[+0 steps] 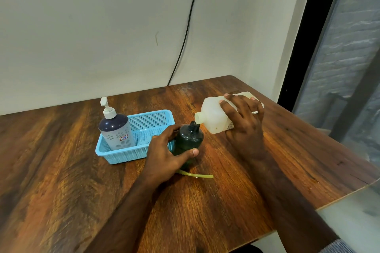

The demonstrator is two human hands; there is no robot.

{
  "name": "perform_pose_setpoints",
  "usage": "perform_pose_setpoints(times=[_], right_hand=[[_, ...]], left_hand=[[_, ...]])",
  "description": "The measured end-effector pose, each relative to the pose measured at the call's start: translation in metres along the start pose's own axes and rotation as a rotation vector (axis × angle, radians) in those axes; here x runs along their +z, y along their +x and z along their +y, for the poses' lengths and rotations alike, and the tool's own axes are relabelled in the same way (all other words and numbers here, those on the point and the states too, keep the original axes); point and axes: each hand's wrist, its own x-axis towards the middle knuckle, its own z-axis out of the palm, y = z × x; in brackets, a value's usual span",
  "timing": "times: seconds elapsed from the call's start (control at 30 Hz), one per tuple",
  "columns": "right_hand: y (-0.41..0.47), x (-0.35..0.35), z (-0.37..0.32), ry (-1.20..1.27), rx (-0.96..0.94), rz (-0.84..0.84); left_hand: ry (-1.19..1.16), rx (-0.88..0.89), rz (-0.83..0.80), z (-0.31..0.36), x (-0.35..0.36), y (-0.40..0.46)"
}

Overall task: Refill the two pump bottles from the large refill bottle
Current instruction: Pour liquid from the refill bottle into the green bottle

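Left hand (164, 154) wrapped round dark bottle (188, 139); right hand (244, 123), at 3 o'clock, gripping tipped white jug (213, 117), spout touching bottle's neck.

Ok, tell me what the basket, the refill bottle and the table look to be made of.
Basket: light blue plastic, matte, judging by its moulded perforated walls.
Refill bottle: whitish translucent plastic, dull, light glowing through it.
Table: wood or wood-look laminate, brown grain with a slight sheen; which one I cannot tell.
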Motion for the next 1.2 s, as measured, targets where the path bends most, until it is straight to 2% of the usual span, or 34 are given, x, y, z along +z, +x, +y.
perform_pose_setpoints(times=[1.2], right_hand=[[0.0007, -0.0020, -0.0028, 0.008, 0.009, 0.001]], left_hand=[[0.013, 0.007, 0.010, -0.0034, 0.0004, 0.0007]])
